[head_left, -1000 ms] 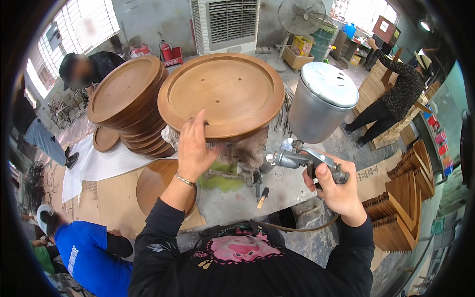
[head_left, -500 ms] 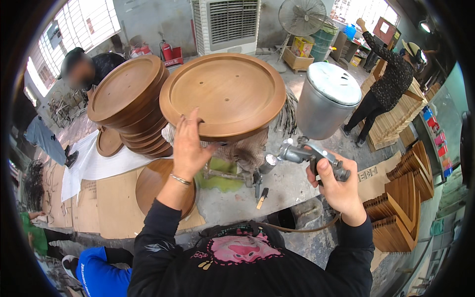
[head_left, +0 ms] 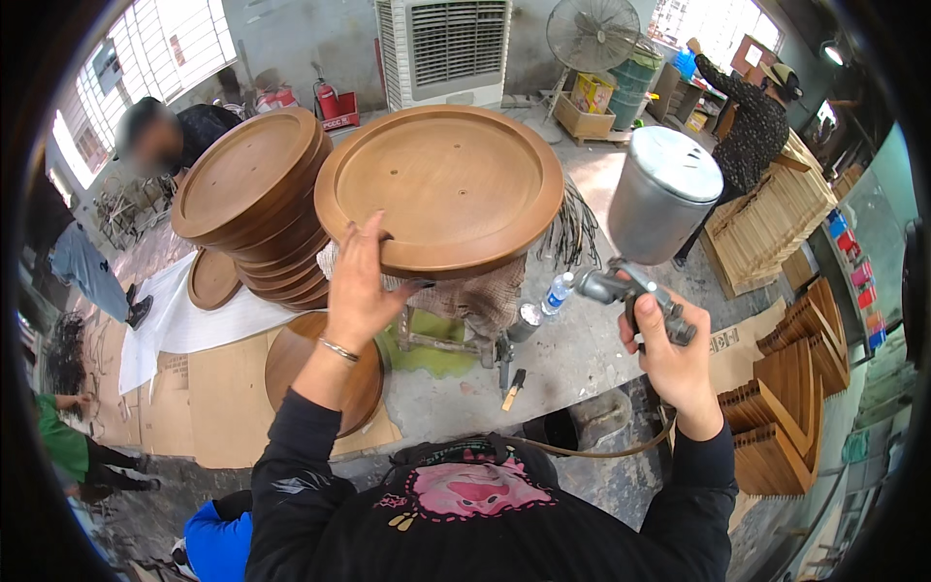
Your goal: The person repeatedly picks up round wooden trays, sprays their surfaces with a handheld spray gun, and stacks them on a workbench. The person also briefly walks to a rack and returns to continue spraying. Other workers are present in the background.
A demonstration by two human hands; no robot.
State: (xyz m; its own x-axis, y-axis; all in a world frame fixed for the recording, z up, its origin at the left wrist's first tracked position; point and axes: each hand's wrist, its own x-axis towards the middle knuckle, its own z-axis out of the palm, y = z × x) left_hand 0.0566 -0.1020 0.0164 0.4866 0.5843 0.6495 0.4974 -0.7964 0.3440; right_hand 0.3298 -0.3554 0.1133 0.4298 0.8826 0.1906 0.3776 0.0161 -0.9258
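A round brown wooden tray (head_left: 427,209) with a raised rim and small holes rests on a cloth-covered support (head_left: 485,306). My left hand (head_left: 361,281) grips its near-left rim, fingers at the edge and thumb lower down against the side. In my right hand (head_left: 671,354) is a spray gun (head_left: 621,286), fingers wrapped round its handle. A large silver cup (head_left: 659,199) with a pale, stained lid sits upright on the gun, to the right of the tray and apart from it. A hose (head_left: 592,450) runs behind my right wrist.
Stacked wooden trays (head_left: 254,184) stand left, near a co-worker (head_left: 199,131). Another round wooden piece (head_left: 320,373) lies on cardboard. A water bottle (head_left: 558,293), a second spray gun (head_left: 505,357) and a brush (head_left: 514,390) are nearby. Wooden parts (head_left: 781,407) stand right; another person (head_left: 752,121) works beyond.
The tray has turned counterclockwise under my left hand. My right hand has moved the spray gun slightly right, uncovering the bottle. The person at the far right has moved closer to the stacked boards.
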